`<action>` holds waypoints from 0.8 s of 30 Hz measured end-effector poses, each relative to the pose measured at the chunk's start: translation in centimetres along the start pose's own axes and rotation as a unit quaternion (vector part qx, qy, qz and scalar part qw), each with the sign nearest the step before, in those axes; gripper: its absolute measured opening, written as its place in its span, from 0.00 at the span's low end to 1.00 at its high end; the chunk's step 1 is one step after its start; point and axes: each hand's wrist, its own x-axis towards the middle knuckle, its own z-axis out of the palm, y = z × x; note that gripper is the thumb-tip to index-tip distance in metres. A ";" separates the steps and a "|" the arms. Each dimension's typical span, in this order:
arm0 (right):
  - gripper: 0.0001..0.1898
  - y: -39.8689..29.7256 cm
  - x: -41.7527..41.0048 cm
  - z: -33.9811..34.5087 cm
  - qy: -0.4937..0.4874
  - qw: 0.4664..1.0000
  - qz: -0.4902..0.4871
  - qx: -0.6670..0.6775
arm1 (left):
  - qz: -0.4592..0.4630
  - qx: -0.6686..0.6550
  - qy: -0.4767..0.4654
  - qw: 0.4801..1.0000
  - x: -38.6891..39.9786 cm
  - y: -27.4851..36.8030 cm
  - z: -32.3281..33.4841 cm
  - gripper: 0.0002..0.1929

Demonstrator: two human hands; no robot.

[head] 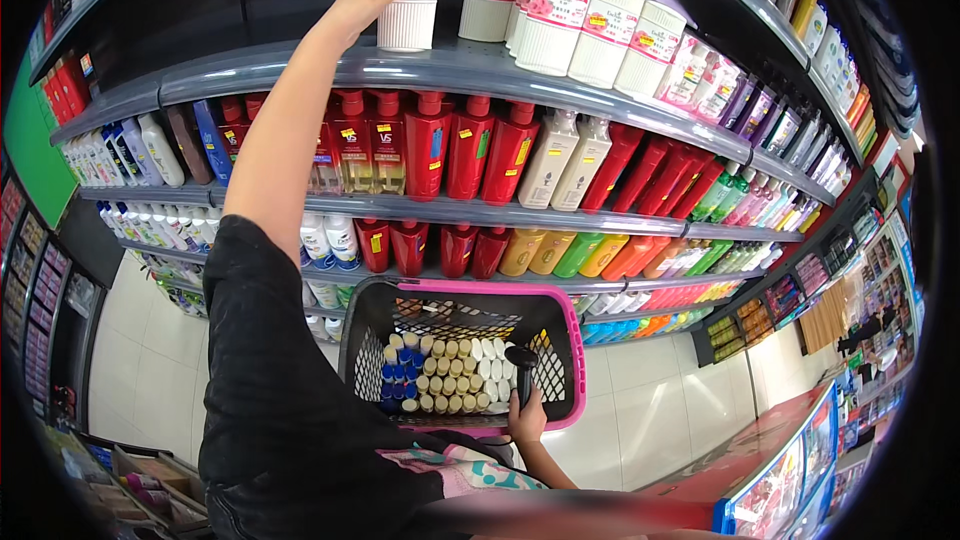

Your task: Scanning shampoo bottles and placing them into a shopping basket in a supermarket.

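My left hand [365, 0] is raised to the upper shelf and grips a white ribbed bottle [406, 22] with a printed label and a yellow tag. The bottle stands upright at the shelf's front edge. To its right, several similar white ribbed bottles [553, 22] with pink flower labels stand in a row. Low in front of me, my right hand [528, 417] is closed around the handle of a black handheld scanner [523, 375]. It is over the right part of a black shopping basket with a pink rim [576, 345], which holds many bottles with blue, beige and white caps [450, 382].
Grey shelves [420, 210] curve across in front, packed with red pump bottles [427, 150], cream bottles [551, 165] and others. A blue-framed display case [780, 472] stands at lower right. Cartons [157, 476] lie at lower left.
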 end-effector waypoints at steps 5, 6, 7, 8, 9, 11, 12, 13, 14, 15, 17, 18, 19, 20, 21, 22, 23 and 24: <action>0.26 0.0 0.3 -0.3 -0.014 1.000 -0.005 -0.015 | -0.027 0.062 -0.161 0.985 -1.7 -1.7 -1.7 0.37; 0.26 0.3 0.4 -0.1 -0.010 1.000 -0.009 -0.023 | -0.023 0.079 -0.172 0.982 -1.6 -1.5 -1.8 0.35; 0.26 0.5 0.4 0.2 -0.006 0.999 -0.012 -0.031 | -0.019 0.096 -0.183 0.978 -1.4 -1.7 -1.8 0.34; 0.26 0.1 0.4 0.0 -0.006 1.000 -0.018 -0.025 | 0.004 0.092 -0.179 0.980 -1.0 -2.3 -1.9 0.30; 0.26 -0.3 0.6 -0.3 -0.010 0.999 -0.015 -0.027 | 0.002 0.110 -0.180 0.978 -0.9 -1.9 -1.8 0.29; 0.28 -1.0 0.5 -0.5 -0.017 1.000 -0.007 -0.011 | 0.005 0.118 -0.185 0.976 -0.9 -1.9 -1.5 0.29; 0.28 -1.0 0.5 -0.4 -0.019 1.000 -0.006 -0.013 | 0.004 0.117 -0.183 0.976 -0.9 -2.0 -1.5 0.29; 0.28 -1.1 0.5 -0.4 -0.018 1.000 -0.007 -0.015 | 0.004 0.121 -0.190 0.974 -0.9 -2.1 -1.4 0.29; 0.28 -1.1 0.5 -0.4 -0.024 1.000 0.000 -0.019 | 0.005 0.126 -0.196 0.972 -0.9 -2.1 -1.4 0.29; 0.28 -1.1 0.5 -0.4 -0.030 0.999 0.007 -0.022 | 0.006 0.126 -0.195 0.973 -1.0 -2.0 -1.4 0.29; 0.27 -0.8 0.5 -0.4 -0.026 0.999 -0.001 -0.030 | 0.003 0.131 -0.194 0.972 -1.2 -1.8 -1.4 0.30; 0.27 -0.9 0.4 -0.4 -0.030 0.999 0.001 -0.031 | 0.005 0.132 -0.192 0.972 -1.3 -1.7 -1.6 0.30; 0.27 -0.8 0.3 -0.4 -0.033 0.999 0.003 -0.032 | 0.004 0.138 -0.190 0.972 -1.3 -1.6 -1.6 0.30; 0.27 -0.4 0.3 -0.2 -0.029 0.999 0.001 -0.033 | 0.003 0.144 -0.188 0.972 -1.2 -1.7 -1.7 0.30; 0.27 -0.4 0.3 -0.2 -0.029 0.999 -0.001 -0.032 | 0.005 0.145 -0.186 0.972 -0.9 -1.8 -1.8 0.30; 0.27 -0.3 0.2 -0.2 -0.024 0.999 -0.005 -0.028 | -0.009 0.146 -0.179 0.973 -0.4 -2.3 -2.0 0.31; 0.27 -0.2 0.2 -0.2 -0.020 0.999 -0.008 -0.024 | -0.022 0.148 -0.172 0.974 0.1 -2.7 -2.1 0.31; 0.26 -0.1 0.2 -0.2 -0.025 0.999 0.006 -0.026 | -0.020 0.149 -0.170 0.974 0.9 -3.5 -2.2 0.31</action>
